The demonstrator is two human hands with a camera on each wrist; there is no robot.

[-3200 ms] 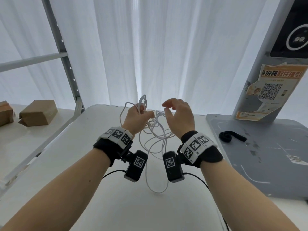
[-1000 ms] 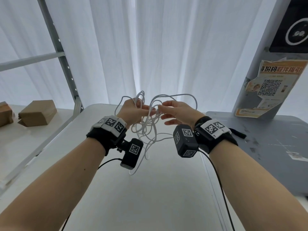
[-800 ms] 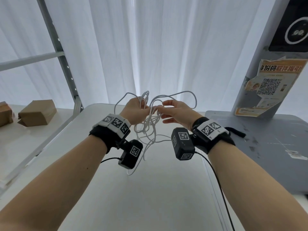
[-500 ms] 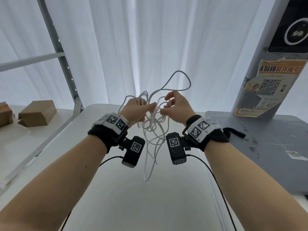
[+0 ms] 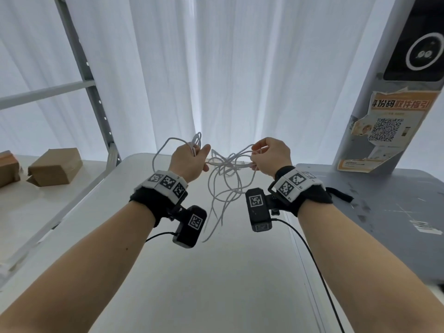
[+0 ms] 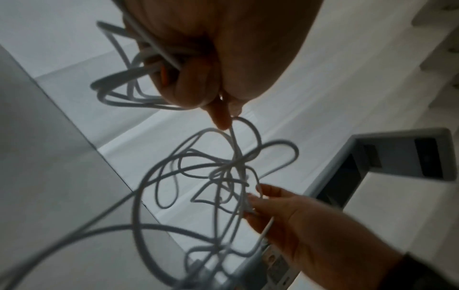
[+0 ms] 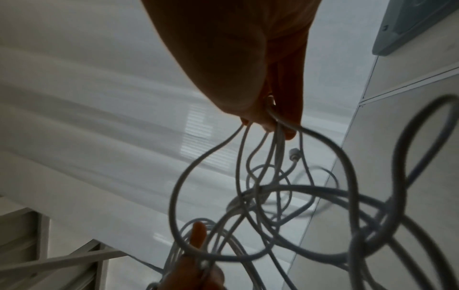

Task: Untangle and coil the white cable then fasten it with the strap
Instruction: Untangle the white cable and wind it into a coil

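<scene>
Above the white table (image 5: 216,272), raised left hand (image 5: 188,162) and right hand (image 5: 271,156), fingers gripping tangled white cable (image 5: 224,174).

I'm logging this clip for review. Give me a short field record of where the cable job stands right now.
cable: thin white cable, tangled, loops hanging above the white table
left hand: grips several gathered loops
right hand: pinches strands beside the knot
strap: black strap partly visible on grey surface, behind right wrist, untouched
stage: untangling; not coiled

White cable (image 5: 224,181), black strap (image 5: 340,194) on grey table (image 5: 396,212), white table (image 5: 192,284), white curtain (image 5: 216,68), brown cardboard boxes (image 5: 55,167), orange-and-white poster (image 5: 386,131) with black-and-white QR code, black-white checker-tag wristbands (image 5: 168,185).
</scene>
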